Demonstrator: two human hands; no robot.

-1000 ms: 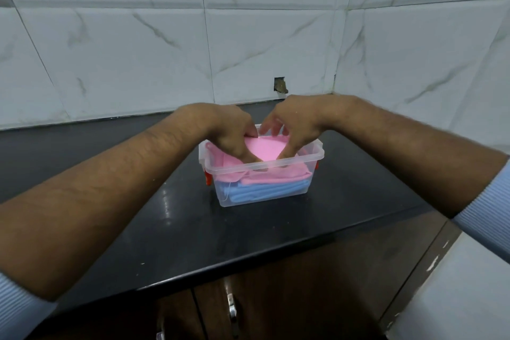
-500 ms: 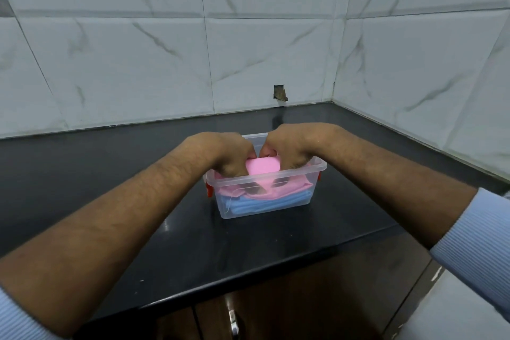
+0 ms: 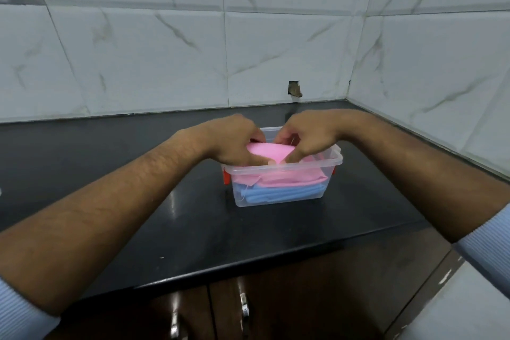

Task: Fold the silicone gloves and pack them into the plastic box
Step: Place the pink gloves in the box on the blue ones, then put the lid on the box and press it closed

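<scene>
Hands meet over the plastic box point(image 3: 287, 190): left hand point(image 3: 234, 143) and right hand point(image 3: 309, 135) pinch the pink glove point(image 3: 269, 151); no lettering readable.

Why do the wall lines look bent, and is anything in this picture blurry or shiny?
Head view: the wide-angle lens bows the tile joints and stretches the forearms near the edges. The left hand and right hand holding the pink glove look slightly soft. Pale reflections streak the black countertop beside the plastic box.
</scene>
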